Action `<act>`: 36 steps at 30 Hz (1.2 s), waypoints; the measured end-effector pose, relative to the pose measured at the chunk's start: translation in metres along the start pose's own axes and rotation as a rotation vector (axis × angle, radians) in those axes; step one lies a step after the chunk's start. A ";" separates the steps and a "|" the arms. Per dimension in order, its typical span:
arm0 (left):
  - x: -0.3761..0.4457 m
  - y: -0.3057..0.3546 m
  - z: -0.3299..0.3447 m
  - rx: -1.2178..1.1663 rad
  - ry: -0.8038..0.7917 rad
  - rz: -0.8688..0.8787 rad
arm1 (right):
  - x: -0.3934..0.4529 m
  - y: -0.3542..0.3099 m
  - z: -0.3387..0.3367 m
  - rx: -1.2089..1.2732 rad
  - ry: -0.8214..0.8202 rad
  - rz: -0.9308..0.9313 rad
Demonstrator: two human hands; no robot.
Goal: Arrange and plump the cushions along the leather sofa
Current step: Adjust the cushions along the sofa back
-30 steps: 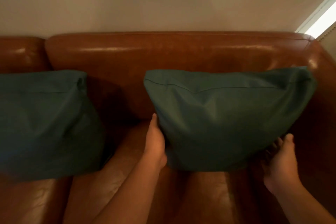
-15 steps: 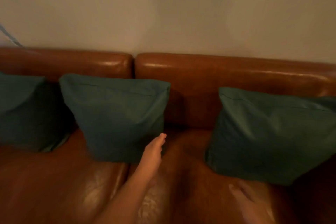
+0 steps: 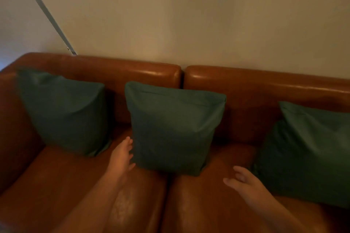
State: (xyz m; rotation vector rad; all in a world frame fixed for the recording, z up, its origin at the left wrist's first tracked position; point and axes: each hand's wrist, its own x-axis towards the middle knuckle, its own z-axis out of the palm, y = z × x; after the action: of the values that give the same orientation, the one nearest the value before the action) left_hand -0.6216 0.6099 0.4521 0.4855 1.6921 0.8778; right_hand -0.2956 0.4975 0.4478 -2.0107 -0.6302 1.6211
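Note:
Three dark green cushions lean upright against the back of the brown leather sofa [image 3: 265, 89]. The left cushion [image 3: 66, 111] stands in the sofa's left corner. The middle cushion [image 3: 174, 126] straddles the seam between the two seats. The right cushion [image 3: 310, 149] runs off the right edge of the view. My left hand [image 3: 122, 155] is open, with its fingers against the middle cushion's lower left side. My right hand [image 3: 244, 181] hovers open over the seat, between the middle and right cushions, touching neither.
A plain beige wall [image 3: 208, 15] rises behind the sofa. A thin grey rod [image 3: 45, 11] slants down the wall to the sofa's back at the left. The left armrest [image 3: 11, 119] closes off that end. Bare seat leather [image 3: 56, 185] lies in front of the cushions.
My view has swung left, from the right cushion to the middle one. Both hands left the right cushion; my left hand crossed to the middle cushion's left side, and my right hand followed over the seat.

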 end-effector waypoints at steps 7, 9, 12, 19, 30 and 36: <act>0.066 0.037 -0.023 0.075 -0.120 -0.076 | 0.045 -0.050 0.063 0.068 0.149 -0.086; 0.081 0.043 -0.025 0.072 -0.158 -0.065 | 0.062 -0.058 0.072 0.129 0.230 -0.093; 0.104 0.042 -0.024 0.074 -0.221 -0.068 | 0.085 -0.060 0.081 0.191 0.315 -0.074; 0.120 0.029 -0.005 0.013 -0.350 -0.103 | 0.120 -0.066 0.096 0.277 0.321 -0.093; 0.132 0.008 0.022 -0.194 -0.279 -0.103 | 0.135 -0.052 0.089 0.368 0.234 -0.130; 0.128 0.008 0.033 -0.198 -0.259 -0.106 | 0.128 -0.056 0.081 0.354 0.220 -0.186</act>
State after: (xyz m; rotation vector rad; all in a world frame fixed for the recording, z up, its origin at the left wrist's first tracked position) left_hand -0.6301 0.7147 0.3726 0.3544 1.3674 0.8555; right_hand -0.3530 0.6273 0.3708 -1.7791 -0.4020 1.2783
